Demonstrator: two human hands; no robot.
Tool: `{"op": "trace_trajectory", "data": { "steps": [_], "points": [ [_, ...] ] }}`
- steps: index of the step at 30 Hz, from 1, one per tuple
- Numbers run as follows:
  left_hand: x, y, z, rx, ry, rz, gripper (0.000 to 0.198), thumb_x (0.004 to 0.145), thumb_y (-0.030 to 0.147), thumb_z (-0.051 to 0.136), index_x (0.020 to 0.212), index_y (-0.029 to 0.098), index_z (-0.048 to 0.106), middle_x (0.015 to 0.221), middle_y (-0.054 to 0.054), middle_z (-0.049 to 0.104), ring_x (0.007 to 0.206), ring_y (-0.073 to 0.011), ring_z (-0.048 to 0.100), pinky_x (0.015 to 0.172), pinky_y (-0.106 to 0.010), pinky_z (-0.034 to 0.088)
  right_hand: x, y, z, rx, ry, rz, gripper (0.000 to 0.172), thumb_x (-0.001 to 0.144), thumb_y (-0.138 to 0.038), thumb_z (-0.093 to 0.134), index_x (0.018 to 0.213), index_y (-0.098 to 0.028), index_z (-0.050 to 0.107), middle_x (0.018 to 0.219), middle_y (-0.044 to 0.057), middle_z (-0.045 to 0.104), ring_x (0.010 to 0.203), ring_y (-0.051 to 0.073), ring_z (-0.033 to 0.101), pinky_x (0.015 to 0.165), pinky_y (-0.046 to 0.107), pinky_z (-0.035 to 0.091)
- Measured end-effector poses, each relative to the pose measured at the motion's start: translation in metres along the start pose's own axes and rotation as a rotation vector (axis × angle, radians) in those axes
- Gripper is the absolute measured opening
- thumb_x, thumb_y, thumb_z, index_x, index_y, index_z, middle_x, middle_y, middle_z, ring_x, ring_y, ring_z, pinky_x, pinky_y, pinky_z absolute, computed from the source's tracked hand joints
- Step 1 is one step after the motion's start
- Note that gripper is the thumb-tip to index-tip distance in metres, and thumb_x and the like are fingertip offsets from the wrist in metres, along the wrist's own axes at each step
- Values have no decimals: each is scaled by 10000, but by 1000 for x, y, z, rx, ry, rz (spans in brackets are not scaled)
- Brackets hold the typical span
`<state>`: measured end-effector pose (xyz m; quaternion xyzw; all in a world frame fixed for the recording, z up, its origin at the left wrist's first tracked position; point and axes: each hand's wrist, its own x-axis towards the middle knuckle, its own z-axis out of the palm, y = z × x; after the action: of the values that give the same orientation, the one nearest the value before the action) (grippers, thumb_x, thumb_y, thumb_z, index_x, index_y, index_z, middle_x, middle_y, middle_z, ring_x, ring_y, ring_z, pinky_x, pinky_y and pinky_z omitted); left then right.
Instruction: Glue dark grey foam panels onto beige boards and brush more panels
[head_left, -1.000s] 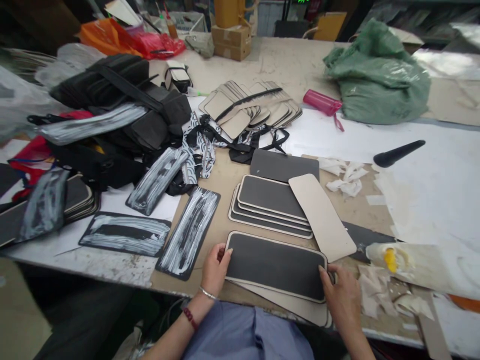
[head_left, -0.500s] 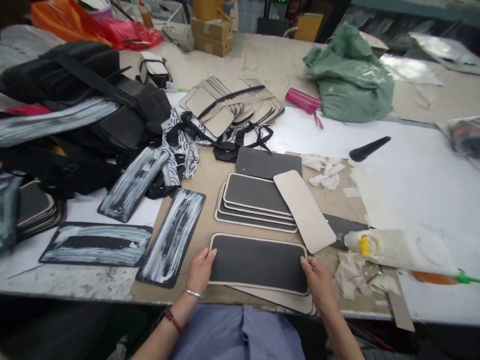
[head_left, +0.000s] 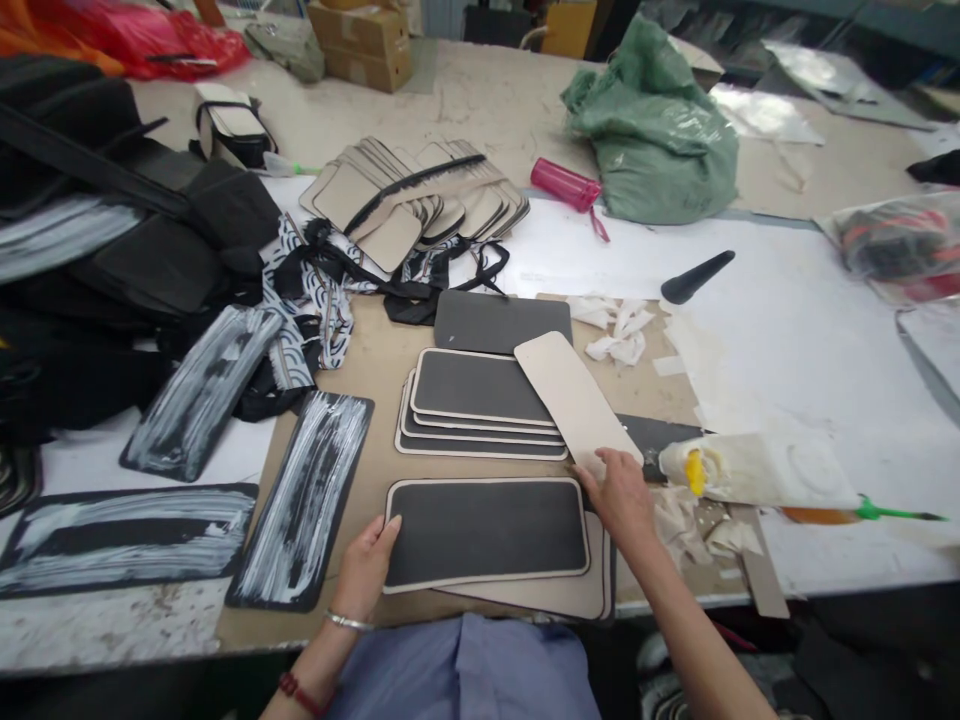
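A black rounded panel with a beige rim lies at the table's near edge on top of a beige panel. My left hand grips its left end, thumb on top. My right hand is off the panel's right end, fingers spread over the lower end of a loose beige panel. That beige panel leans across a stack of black beige-rimmed panels. A plain black panel lies behind the stack.
Black panels smeared with white glue lie to the left on brown board and white paper. A glue-crusted bottle with a yellow nozzle lies right. Farther back lie fanned beige panels, black bags, a pink bottle and a green sack.
My right hand left the black panel's right end and moved up to the loose beige panel. My left hand stays at the panel's left end. The camera swung right and down.
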<state>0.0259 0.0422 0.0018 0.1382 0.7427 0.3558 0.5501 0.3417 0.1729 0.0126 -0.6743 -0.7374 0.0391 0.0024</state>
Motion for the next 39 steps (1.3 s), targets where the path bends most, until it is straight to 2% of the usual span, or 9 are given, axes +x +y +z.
{"op": "trace_trajectory", "data": {
  "steps": [6, 10, 14, 19, 27, 30, 33, 36, 39],
  "points": [
    [-3, 1, -1, 38, -4, -37, 558, 512, 648, 598, 772, 154, 603, 681, -25, 663, 750, -236, 618, 768, -336, 479, 9, -3, 13, -198, -13, -87, 238, 813, -364, 501, 964, -181, 500, 899, 83, 547, 841, 211, 512, 675, 302, 401],
    [-7, 8, 1, 19, -40, -21, 540, 516, 631, 595, 780, 159, 608, 748, -44, 687, 782, -245, 626, 798, -346, 480, 8, -5, 5, -231, -44, -103, 108, 845, -275, 448, 861, -200, 523, 834, 44, 561, 770, 169, 529, 560, 249, 348],
    [-13, 17, 4, 29, 24, -6, 513, 487, 606, 613, 753, 167, 615, 757, -47, 694, 852, -265, 615, 814, -341, 479, 17, 1, -21, -256, 63, 75, 184, 871, -228, 390, 788, -176, 547, 761, 35, 571, 661, 135, 530, 491, 242, 271],
    [-19, 19, 4, 7, 19, 37, 476, 479, 587, 620, 723, 178, 626, 754, -41, 697, 834, -277, 615, 789, -350, 491, 29, 15, -53, -259, 161, 340, 210, 871, -282, 392, 860, -178, 574, 815, 48, 607, 611, 150, 528, 474, 261, 230],
    [-26, 31, 4, 45, -8, 179, 458, 531, 594, 597, 709, 174, 632, 740, -55, 686, 798, -265, 614, 747, -325, 496, 43, 21, -83, -359, 293, 420, 251, 857, -247, 370, 863, -142, 598, 782, 97, 594, 647, 198, 530, 462, 276, 248],
    [-24, 34, 4, 60, -44, 226, 448, 575, 591, 574, 720, 171, 630, 753, -56, 683, 764, -245, 610, 752, -319, 492, 41, 16, -73, -390, 203, 220, 191, 824, -245, 447, 784, -155, 611, 802, 112, 590, 768, 239, 530, 504, 279, 307],
    [-20, 36, 3, 66, -68, 232, 450, 593, 586, 568, 738, 166, 636, 762, -56, 682, 752, -235, 606, 751, -314, 490, 19, 3, -40, -215, 9, -104, 148, 798, -254, 506, 840, -160, 614, 859, 105, 603, 818, 230, 533, 639, 304, 388],
    [-17, 40, 1, 69, -81, 228, 445, 607, 570, 574, 768, 161, 647, 785, -55, 682, 785, -235, 606, 778, -311, 483, -12, -7, -3, 121, -142, -128, 254, 848, -327, 407, 837, -169, 606, 795, 82, 615, 790, 206, 557, 722, 314, 405],
    [-15, 49, 0, 69, -83, 245, 416, 630, 529, 589, 814, 162, 655, 823, -51, 683, 849, -236, 601, 811, -304, 472, -29, -5, 16, 414, -225, -59, 320, 834, -402, 359, 834, -182, 592, 793, 78, 617, 790, 210, 560, 742, 331, 408]
  ]
}}
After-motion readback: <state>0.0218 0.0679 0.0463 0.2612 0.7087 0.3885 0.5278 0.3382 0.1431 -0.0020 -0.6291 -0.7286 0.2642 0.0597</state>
